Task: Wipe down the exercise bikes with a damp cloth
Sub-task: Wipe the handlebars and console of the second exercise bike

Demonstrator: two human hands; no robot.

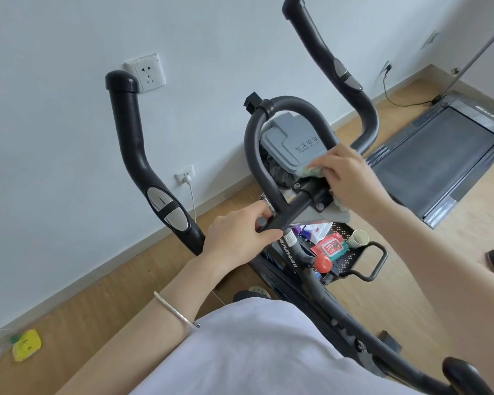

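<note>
While the left hand [238, 235] curls its grip tight round the crossbar at the foot of the black looped metal handlebar [257, 161], steadying the black exercise bike [322, 295], the right hand [348, 178] has its grip closed over a bunched pale green cloth [310, 171]. The cloth is pressed against the clamp on the right of that loop, and only scraps of it peek out beneath the fingers.

The risk here, I'd say, is that the cloth is wadded small. Bolts and edges of the clamp could snag it or go unwiped, and a damp rag may leave the bar slick under the steadying hand. Water running toward the silver pulse plates on the curved black foam handle [139, 155] left of the loop would be unwelcome too.

Through the loop, a grey plastic bin lid [288, 138] with printed characters shows beyond. Below the loop, a black perforated cart tray [343, 266] carries a red packet [330, 246] and a pale cup [360, 238], crowding the frame on that side. Right of the loop lies a dark grey treadmill [439, 158]; left of it, a white wall socket [146, 72].
</note>
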